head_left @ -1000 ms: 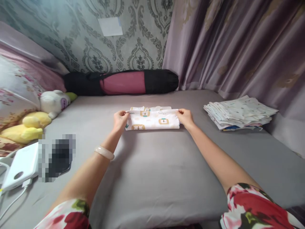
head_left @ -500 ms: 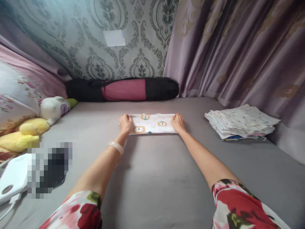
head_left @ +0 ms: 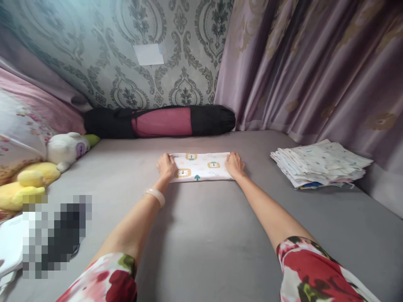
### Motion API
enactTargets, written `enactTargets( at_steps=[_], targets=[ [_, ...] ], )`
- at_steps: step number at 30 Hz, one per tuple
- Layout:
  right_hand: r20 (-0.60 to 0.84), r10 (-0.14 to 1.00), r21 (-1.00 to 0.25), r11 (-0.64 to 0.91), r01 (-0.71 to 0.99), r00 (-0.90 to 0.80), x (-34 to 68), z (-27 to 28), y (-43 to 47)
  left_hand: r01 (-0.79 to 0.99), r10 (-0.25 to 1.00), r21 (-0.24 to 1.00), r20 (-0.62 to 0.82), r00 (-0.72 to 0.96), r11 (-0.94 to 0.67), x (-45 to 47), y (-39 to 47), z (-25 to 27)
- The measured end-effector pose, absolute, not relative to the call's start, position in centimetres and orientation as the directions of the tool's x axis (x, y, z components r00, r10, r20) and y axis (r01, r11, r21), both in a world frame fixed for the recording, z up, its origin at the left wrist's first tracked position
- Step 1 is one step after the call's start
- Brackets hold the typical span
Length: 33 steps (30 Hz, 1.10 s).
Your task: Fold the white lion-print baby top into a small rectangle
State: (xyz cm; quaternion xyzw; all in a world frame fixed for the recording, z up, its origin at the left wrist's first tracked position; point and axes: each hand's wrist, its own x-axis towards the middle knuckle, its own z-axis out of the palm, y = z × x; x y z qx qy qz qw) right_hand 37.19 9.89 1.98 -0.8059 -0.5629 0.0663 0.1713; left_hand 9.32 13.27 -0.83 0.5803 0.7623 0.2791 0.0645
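No readable text for you here. Small dark print (head_left: 175,156) on the folded cloth (head_left: 201,167), by your left hand (head_left: 166,165): too small, can't tell if it's lettering. White sheet (head_left: 149,54) on the wallpaper (head_left: 185,86): nothing you can read. Cloth stack (head_left: 323,161): marks too small, nothing legible.
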Motion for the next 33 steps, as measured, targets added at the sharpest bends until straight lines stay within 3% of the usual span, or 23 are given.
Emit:
enactTargets(
  at_steps=[11, 16, 20, 23, 26, 29, 33],
  targets=[
    [0.112, 0.917, -0.345, -0.325, 0.881, 0.382, 37.1, 1.3, 10.3, 0.863, 0.938, 0.469, 0.177, -0.299, 0.187, 9.5, 12.8, -0.8],
    [0.052, 0.918, -0.329, -0.357, 0.874, 0.394, 37.3, 1.8, 10.2, 0.866, 0.936, 0.455, 0.163, -0.311, 0.208, 9.6, 12.4, -0.4],
    [0.041, 0.923, -0.319, -0.350, 0.881, 0.382, 37.2, 2.6, 9.9, 0.891, 0.929, 0.408, 0.211, -0.303, 0.198, 10.3, 11.4, 0.6],
    [0.161, 0.943, -0.268, -0.241, 0.933, 0.290, 35.7, 3.1, 9.4, 0.939, 0.944, 0.333, 0.276, -0.183, 0.085, 11.8, 10.4, 1.5],
    [0.225, 0.973, -0.244, 0.008, 0.970, 0.048, 33.1, 3.0, 8.9, 0.959, 0.966, 0.265, 0.256, 0.033, -0.103, 14.1, 9.3, 2.1],
    [0.211, 0.965, -0.244, 0.207, 0.948, -0.156, 30.7, 2.5, 8.5, 0.943, 0.956, 0.224, 0.215, 0.199, -0.247, 16.1, 8.6, 2.0],
    [0.139, 0.963, -0.245, 0.258, 0.934, -0.230, 29.2, 1.7, 8.4, 0.945, 0.960, 0.190, 0.137, 0.243, -0.266, 17.2, 8.6, 1.2]
  ],
)
